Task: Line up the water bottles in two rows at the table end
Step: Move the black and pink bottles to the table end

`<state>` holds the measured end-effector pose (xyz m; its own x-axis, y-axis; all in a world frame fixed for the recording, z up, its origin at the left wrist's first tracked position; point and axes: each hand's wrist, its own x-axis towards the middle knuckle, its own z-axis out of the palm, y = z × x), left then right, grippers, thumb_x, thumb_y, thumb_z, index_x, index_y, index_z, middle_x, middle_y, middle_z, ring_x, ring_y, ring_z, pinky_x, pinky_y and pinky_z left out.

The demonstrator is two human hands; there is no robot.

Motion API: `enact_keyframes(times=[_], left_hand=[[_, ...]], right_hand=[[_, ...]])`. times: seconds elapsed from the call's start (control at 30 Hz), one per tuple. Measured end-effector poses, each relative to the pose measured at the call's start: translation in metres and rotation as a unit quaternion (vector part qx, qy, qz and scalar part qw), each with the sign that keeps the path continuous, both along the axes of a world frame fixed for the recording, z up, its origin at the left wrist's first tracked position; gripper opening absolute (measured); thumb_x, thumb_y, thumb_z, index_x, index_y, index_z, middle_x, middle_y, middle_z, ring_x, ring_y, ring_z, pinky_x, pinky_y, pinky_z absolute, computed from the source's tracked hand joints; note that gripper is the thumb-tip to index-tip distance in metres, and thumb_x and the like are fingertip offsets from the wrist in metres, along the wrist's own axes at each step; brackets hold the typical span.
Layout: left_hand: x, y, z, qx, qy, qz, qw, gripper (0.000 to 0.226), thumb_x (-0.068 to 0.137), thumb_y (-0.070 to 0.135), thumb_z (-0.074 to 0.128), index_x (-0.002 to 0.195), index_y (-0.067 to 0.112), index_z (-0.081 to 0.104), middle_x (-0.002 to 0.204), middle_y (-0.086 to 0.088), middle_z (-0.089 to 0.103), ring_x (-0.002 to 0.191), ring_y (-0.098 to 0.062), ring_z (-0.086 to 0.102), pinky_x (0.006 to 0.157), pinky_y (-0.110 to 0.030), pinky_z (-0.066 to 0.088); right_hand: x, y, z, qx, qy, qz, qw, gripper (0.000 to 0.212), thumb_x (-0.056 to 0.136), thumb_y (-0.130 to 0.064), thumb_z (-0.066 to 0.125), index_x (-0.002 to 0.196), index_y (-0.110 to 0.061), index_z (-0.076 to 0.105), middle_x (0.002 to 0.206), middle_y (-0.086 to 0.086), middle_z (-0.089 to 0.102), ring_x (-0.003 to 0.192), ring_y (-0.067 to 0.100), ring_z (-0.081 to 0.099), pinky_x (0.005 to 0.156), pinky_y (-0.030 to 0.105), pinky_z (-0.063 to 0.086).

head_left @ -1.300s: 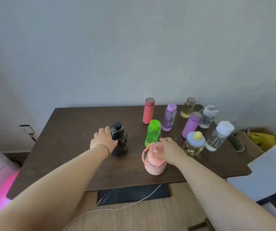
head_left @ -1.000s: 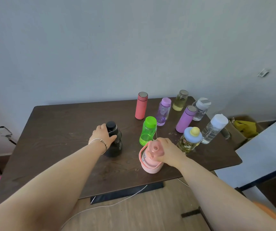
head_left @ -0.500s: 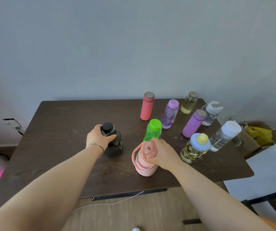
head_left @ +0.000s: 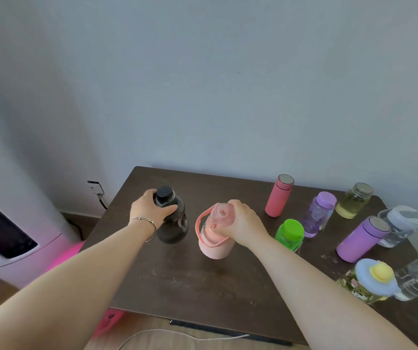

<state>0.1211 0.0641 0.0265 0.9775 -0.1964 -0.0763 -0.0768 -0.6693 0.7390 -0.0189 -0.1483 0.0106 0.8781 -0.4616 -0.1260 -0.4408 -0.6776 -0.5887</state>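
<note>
Both big bottles have slid toward the tabletop's [head_left: 177, 281] left end since earlier. Your right hand [head_left: 243, 223] grips the pink bottle [head_left: 214, 238] by its lid at mid-frame; just left and slightly farther, your left hand [head_left: 150, 209] wraps the black bottle [head_left: 174, 223]. Smaller bottles cluster at right, green bottle [head_left: 289, 233] closest.

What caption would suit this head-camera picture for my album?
Left hand grips a black bottle, right hand a pink bottle; other bottles stand at the dark table's right.
</note>
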Motion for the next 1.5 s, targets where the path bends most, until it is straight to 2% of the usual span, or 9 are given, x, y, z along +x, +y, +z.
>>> enact_keyframes(times=[0.23,0.47,0.67,0.8,0.97,1.1,1.17,1.27,1.5], left_hand=[[0.094,0.037,-0.005,0.002,-0.004,-0.036,0.999,0.063,0.066,0.042,0.078,0.123,0.026,0.054,0.108,0.001,0.066,0.097,-0.025,0.06,0.085,-0.037,0.053],[0.189,0.051,-0.001,-0.004,0.009,-0.103,0.995,0.056,0.07,0.036,0.078,0.12,0.025,0.056,0.1,0.004,0.062,0.089,-0.022,0.056,0.073,-0.029,0.044],[0.258,0.036,-0.005,-0.002,0.014,-0.129,0.992,0.05,0.065,0.038,0.077,0.109,0.023,0.058,0.094,0.001,0.063,0.088,-0.025,0.06,0.075,-0.039,0.056],[0.289,0.02,-0.011,-0.003,0.015,-0.127,0.992,0.049,0.068,0.035,0.078,0.111,0.02,0.058,0.094,0.001,0.064,0.089,-0.025,0.059,0.075,-0.036,0.053],[0.327,0.0,-0.024,0.003,0.021,-0.111,0.994,0.055,0.068,0.035,0.079,0.117,0.021,0.058,0.1,0.0,0.063,0.091,-0.024,0.058,0.076,-0.033,0.05],[0.351,-0.013,-0.032,0.027,0.008,-0.111,0.993,0.058,0.069,0.037,0.079,0.119,0.019,0.057,0.104,-0.001,0.064,0.095,-0.026,0.058,0.082,-0.037,0.052],[0.36,-0.018,-0.037,0.036,0.003,-0.111,0.993,0.058,0.069,0.036,0.079,0.12,0.018,0.057,0.108,-0.003,0.065,0.1,-0.028,0.059,0.086,-0.039,0.051],[0.371,-0.022,-0.044,0.043,0.0,-0.106,0.993,0.057,0.069,0.037,0.079,0.118,0.018,0.058,0.108,-0.004,0.066,0.1,-0.029,0.059,0.085,-0.039,0.052],[0.385,-0.029,-0.055,0.047,0.001,-0.109,0.993,0.057,0.069,0.037,0.079,0.117,0.017,0.058,0.107,-0.003,0.066,0.102,-0.029,0.059,0.086,-0.04,0.051]], right_hand=[[0.09,0.029,0.003,-0.019,0.004,-0.041,0.999,0.082,0.06,-0.064,0.073,0.128,-0.027,0.046,0.115,-0.003,0.057,0.102,0.022,0.058,0.081,0.034,0.05],[0.166,0.05,0.009,-0.025,0.015,-0.111,0.993,0.081,0.057,-0.062,0.072,0.124,-0.024,0.048,0.11,-0.001,0.058,0.1,0.024,0.06,0.081,0.037,0.053],[0.225,0.044,0.005,-0.025,0.003,-0.136,0.99,0.075,0.063,-0.055,0.078,0.123,-0.019,0.05,0.111,-0.001,0.057,0.105,0.024,0.057,0.083,0.036,0.051],[0.266,0.032,0.001,-0.032,0.002,-0.139,0.99,0.07,0.059,-0.064,0.073,0.109,-0.02,0.051,0.102,-0.003,0.061,0.092,0.022,0.06,0.069,0.033,0.05],[0.318,0.009,-0.012,-0.039,0.007,-0.117,0.992,0.076,0.063,-0.063,0.076,0.119,-0.018,0.048,0.108,0.001,0.059,0.093,0.023,0.059,0.067,0.029,0.043],[0.354,-0.002,-0.023,-0.031,0.005,-0.105,0.994,0.073,0.064,-0.06,0.078,0.116,-0.018,0.047,0.109,0.003,0.057,0.093,0.025,0.058,0.067,0.031,0.045],[0.367,-0.004,-0.028,-0.03,0.009,-0.095,0.995,0.075,0.068,-0.055,0.079,0.123,-0.016,0.046,0.115,0.006,0.056,0.098,0.027,0.058,0.071,0.032,0.045],[0.382,-0.007,-0.038,-0.025,0.009,-0.087,0.996,0.079,0.07,-0.052,0.08,0.13,-0.014,0.044,0.122,0.009,0.053,0.107,0.03,0.057,0.076,0.032,0.045],[0.396,-0.009,-0.056,-0.017,0.012,-0.08,0.997,0.081,0.072,-0.051,0.08,0.134,-0.015,0.04,0.126,0.01,0.052,0.112,0.031,0.056,0.081,0.034,0.046]])
